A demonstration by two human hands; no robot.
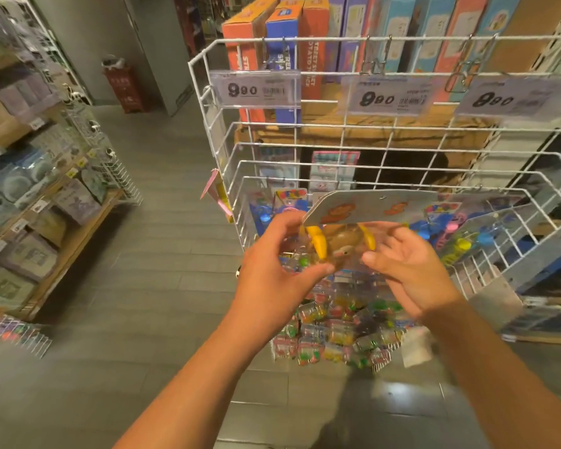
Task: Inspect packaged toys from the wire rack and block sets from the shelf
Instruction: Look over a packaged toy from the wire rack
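The left hand (274,254) and the right hand (408,264) hold one packaged toy (344,241) between them, in front of a white wire rack (305,150). The left hand's thumb and curled fingers pinch the clear bag at its left edge. The right hand cups the bag's right side with its palm turned toward the camera and its fingers bent; the picture is blurred there, so how firmly it grips is hard to judge. Both forearms reach up from the bottom of the view.

The packaged toy is a clear plastic bag under a pale cardboard header card (370,205) with orange cartoon shapes printed on it. Inside the bag are yellow curved pieces and a brownish lump. The package is tilted, its header rising toward the right, and it hides part of the rack's lower baskets.

Behind the hands, the rack's baskets hold more bagged toys (460,241) in blue, pink and yellow. Below the hands lies a heap of small colourful packets (337,332). Three price tags (255,89) hang from the rack's top rail, each reading 990. Behind the rack, tall boxed sets (284,53) in orange, blue and purple stand upright on a shelf.

To the left, across a grey tiled floor (149,254), wooden shelves (78,228) carry pale boxed goods. A red stand (123,85) sits far back by a grey wall.
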